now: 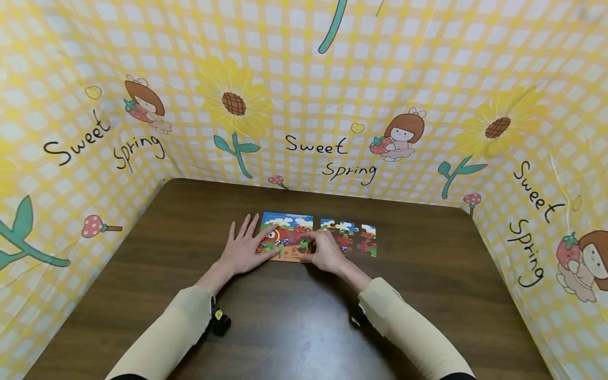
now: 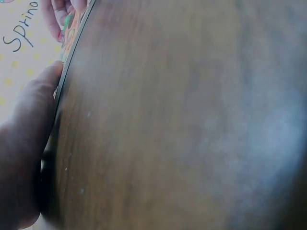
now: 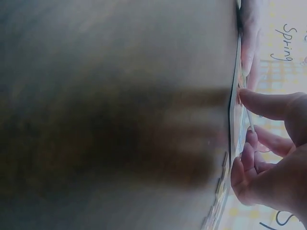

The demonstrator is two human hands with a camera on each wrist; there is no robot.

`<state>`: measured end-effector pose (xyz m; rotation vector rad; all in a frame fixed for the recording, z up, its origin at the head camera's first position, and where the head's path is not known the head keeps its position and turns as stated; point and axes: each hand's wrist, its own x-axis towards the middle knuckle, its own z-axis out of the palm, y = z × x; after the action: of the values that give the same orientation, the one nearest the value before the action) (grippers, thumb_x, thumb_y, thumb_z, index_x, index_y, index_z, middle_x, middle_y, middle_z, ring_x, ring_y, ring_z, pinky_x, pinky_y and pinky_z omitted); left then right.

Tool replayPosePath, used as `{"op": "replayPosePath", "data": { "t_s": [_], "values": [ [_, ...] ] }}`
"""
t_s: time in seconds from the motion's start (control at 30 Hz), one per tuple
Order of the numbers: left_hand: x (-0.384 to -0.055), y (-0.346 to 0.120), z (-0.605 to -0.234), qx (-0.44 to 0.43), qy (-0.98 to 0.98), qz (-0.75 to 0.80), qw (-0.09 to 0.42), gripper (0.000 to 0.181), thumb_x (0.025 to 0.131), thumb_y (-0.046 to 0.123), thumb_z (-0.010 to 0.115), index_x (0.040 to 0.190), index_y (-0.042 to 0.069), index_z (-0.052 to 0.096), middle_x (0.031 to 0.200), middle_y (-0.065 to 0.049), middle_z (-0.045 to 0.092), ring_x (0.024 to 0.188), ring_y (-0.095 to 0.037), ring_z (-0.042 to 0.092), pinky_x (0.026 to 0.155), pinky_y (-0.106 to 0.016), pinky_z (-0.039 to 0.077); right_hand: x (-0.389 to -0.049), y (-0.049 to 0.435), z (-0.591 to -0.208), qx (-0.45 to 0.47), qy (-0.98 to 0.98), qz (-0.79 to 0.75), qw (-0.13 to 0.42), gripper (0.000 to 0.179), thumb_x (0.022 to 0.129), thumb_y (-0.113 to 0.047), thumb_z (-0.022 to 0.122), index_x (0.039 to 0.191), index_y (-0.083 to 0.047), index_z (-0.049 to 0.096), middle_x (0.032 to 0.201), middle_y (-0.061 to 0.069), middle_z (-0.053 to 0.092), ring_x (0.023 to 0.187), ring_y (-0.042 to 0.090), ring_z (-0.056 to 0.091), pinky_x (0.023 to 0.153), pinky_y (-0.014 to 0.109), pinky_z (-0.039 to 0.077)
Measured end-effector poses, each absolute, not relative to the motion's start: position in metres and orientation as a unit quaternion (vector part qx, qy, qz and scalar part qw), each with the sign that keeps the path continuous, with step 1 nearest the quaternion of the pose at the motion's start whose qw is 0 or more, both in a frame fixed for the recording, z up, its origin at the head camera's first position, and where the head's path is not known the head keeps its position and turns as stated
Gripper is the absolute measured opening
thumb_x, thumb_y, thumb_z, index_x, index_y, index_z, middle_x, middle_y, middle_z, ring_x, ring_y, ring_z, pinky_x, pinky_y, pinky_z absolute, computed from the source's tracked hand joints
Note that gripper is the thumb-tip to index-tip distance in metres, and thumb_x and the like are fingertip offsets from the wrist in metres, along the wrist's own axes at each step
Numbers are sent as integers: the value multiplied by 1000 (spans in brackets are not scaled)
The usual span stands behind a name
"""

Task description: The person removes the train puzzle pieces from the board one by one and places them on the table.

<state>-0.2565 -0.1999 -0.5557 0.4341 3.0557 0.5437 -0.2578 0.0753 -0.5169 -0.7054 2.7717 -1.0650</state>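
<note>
A jigsaw puzzle board (image 1: 291, 253) with a red cartoon figure, blue sky and brown ground lies on the table. My left hand (image 1: 243, 252) rests spread at the board's left side, its thumb and forefinger over the picture. At the right side, my right hand (image 1: 328, 250) pinches a thin puzzle piece (image 3: 250, 119), tilted up from the board between thumb and fingers. The piece's printed face is largely hidden by the hand in the head view. In the left wrist view the left thumb (image 2: 41, 86) lies along the board's near edge.
Loose puzzle pieces (image 1: 368, 244) lie right of the board, some partly behind the right hand. The brown wooden table (image 1: 285, 322) is bounded at the back and sides by a yellow checked cloth (image 1: 304, 105) printed with flowers and lettering.
</note>
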Motion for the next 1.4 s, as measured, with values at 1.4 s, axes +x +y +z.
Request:
{"op": "replayPosePath", "data": {
  "t_s": [1.4],
  "values": [
    [-256, -199, -561, 132, 980, 147, 0, 101, 102, 78, 54, 179, 24, 18, 187, -16, 8, 175, -41, 2, 136, -75, -5, -233, 170, -513, -183, 829, -518, 106, 52, 93, 7, 82, 143, 10, 65, 117, 26, 75, 93, 11, 73, 79, 19, 61]
  ]
}}
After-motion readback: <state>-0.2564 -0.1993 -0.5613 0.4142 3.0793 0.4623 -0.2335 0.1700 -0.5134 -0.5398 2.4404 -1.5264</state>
